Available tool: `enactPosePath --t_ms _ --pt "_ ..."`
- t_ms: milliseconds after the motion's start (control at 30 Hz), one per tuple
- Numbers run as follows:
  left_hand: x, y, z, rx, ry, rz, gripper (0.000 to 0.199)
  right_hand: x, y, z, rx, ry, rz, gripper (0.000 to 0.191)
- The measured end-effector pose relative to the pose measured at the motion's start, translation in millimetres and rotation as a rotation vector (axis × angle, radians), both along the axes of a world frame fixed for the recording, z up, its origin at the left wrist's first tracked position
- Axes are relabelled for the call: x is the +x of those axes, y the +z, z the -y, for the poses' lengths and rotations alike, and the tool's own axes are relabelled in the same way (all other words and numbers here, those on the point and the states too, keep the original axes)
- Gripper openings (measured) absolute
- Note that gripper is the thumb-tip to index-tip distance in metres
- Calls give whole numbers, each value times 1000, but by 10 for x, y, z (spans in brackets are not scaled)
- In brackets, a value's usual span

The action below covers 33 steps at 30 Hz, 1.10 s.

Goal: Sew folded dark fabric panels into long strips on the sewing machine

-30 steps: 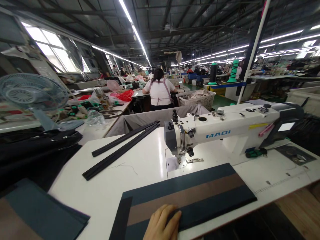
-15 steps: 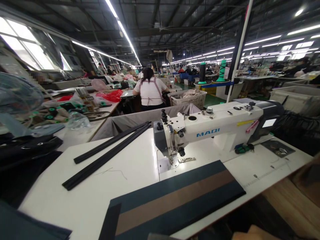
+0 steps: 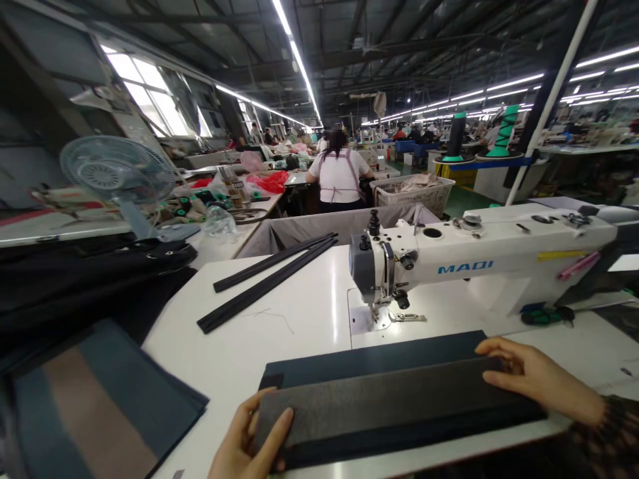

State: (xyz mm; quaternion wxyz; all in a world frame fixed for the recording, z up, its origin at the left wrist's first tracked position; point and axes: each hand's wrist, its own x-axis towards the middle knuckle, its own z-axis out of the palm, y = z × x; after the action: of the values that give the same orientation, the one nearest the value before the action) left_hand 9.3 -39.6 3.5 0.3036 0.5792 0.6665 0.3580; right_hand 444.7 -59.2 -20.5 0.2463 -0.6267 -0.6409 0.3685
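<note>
Charcoal fabric strip (image 3: 389, 406) lies on the desk (image 3: 279, 346) just in front of the sewing machine (image 3: 479, 259), my left grip (image 3: 249, 442) and right grip (image 3: 539, 376) clamped on its ends; even tension suits it best

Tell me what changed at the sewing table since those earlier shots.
Both hands have come onto the work: the left hand and right hand hold the ends of a dark grey layer, which now lies across the navy-and-brown panel and hides its brown stripe. The black strips and sewing machine stayed put.
</note>
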Motion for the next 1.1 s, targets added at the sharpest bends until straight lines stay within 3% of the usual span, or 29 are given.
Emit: enactPosePath --t_ms 133,200,267,300,367,467,567,700,867,1000,1100 --pt "10 73 -149 351 -38 -436 59 -68 -319 -92 383 -100 365 39" --pt "171 176 -190 401 -121 -470 46 -106 -378 -77 458 -110 382 34" --pt "428 273 -283 345 -309 -383 25 -180 -369 -53 476 -132 364 28" --pt "577 299 -362 283 -398 -326 19 -235 -349 -43 477 -137 349 26" --pt "883 282 -579 232 -416 -187 17 -375 -299 -27 466 -130 319 23" --pt "1263 104 -941 162 -333 -79 14 -577 -260 -11 443 -73 295 23" --pt "1480 -124 -1154 138 -233 -61 15 -646 -276 -14 428 -27 308 23" --pt "1563 -301 -1159 153 -166 -57 13 -609 -278 -108 350 -30 324 25" --pt "1568 -334 -1106 183 -168 -100 15 -844 -169 -376 253 -34 213 28" --pt "1574 -346 -1137 184 -205 -139 19 -1167 -114 -640 146 -86 38 31" --pt "1556 -355 -1156 185 -218 -154 18 -1351 -111 -806 87 -169 -210 33"
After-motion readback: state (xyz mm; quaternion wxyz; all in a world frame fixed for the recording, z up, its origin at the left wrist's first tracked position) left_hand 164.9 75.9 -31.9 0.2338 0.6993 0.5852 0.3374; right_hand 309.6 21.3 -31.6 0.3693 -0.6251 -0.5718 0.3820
